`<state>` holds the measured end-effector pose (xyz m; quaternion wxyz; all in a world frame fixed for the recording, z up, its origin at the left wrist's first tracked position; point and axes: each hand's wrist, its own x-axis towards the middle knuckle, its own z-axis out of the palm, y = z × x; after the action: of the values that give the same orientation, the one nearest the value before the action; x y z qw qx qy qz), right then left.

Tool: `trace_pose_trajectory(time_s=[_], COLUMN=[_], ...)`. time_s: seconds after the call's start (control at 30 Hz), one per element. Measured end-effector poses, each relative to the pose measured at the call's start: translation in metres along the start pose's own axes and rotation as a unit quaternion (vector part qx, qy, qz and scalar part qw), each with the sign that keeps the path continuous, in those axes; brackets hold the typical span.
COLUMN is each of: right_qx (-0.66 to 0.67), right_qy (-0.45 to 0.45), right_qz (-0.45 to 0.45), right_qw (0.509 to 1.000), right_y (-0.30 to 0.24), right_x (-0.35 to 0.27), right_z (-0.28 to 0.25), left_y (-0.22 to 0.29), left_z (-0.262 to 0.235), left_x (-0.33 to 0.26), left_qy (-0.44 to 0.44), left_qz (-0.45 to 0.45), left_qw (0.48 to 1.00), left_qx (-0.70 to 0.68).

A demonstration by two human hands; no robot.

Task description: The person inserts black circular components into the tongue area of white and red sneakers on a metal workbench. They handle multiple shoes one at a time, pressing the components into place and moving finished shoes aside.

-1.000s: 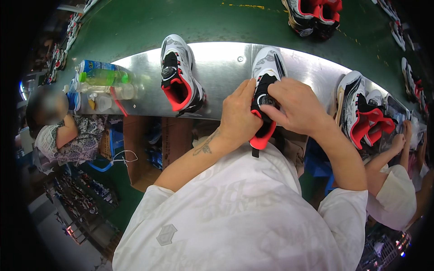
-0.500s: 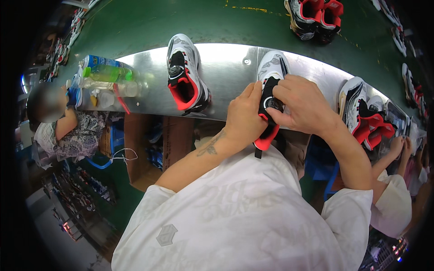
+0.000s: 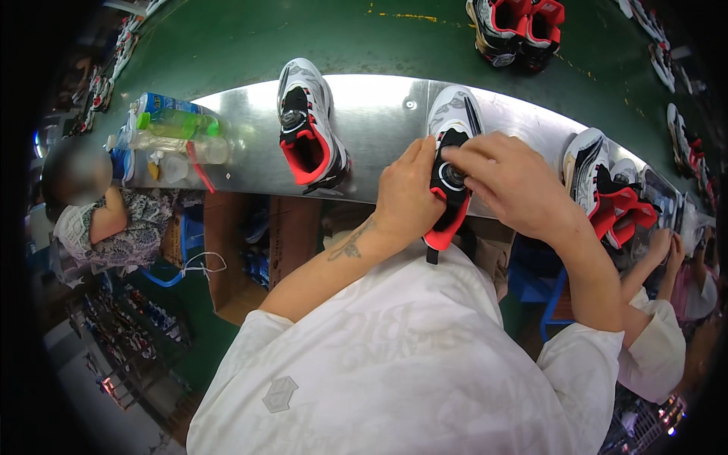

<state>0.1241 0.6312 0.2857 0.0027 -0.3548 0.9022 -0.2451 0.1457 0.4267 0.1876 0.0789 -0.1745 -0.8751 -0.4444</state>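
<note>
A white, grey and black sneaker [image 3: 455, 114] with a red lining stands in front of me at the metal bench's near edge, toe pointing away. My left hand [image 3: 409, 191] is wrapped around its left side. A round black dial [image 3: 453, 175] sits on the sneaker's tongue, and a black pull loop hangs at the heel. My right hand [image 3: 523, 182] comes in from the right with bent fingers at the dial, thumb low and fingertips above. A similar sneaker [image 3: 324, 144] stands by itself further left, untouched.
Plastic bottles [image 3: 178, 123] and a red strip [image 3: 200, 167] lie on the metal bench [image 3: 371, 129] at left. More sneakers [image 3: 588, 171] stand at right, and a pair [image 3: 519, 30] on the green surface beyond. Below is a cardboard box [image 3: 235, 292]. People sit on both sides.
My right hand's fingers have shifted around the dial, the thumb coming off its face and more of the dial showing. My left hand keeps its hold on the sneaker.
</note>
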Motion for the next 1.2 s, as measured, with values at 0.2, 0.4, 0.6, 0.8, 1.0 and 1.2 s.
trace_pose_trajectory(time_s=[0.2,0.4,0.6,0.8,1.0,1.2], right_qx=[-0.024,-0.121,-0.139,-0.053,-0.011,-0.004], right_qy=[0.015,0.052,0.061,0.081,0.061,0.093], right_qz=[-0.01,0.031,0.174,0.206,0.134,0.227], right_qw=[1.0,0.991,0.973,0.974,0.989,0.969], right_y=[0.003,-0.01,-0.02,-0.025,-0.037,-0.023], right_x=[-0.003,0.004,0.008,-0.001,-0.03,-0.025], right_z=[0.026,0.038,0.055,0.055,0.044,0.063], left_y=[0.0,0.003,0.003,-0.001,-0.007,0.0], left_z=[0.0,-0.001,0.002,-0.001,-0.006,-0.014], left_x=[0.001,0.001,0.001,0.003,0.006,0.007], left_qy=[0.004,-0.003,0.007,-0.001,-0.061,-0.13], left_qz=[-0.009,-0.019,-0.027,-0.005,-0.026,-0.038], left_qw=[1.0,1.0,1.0,1.0,0.997,0.989], left_qx=[-0.002,0.002,-0.003,-0.021,-0.038,0.053])
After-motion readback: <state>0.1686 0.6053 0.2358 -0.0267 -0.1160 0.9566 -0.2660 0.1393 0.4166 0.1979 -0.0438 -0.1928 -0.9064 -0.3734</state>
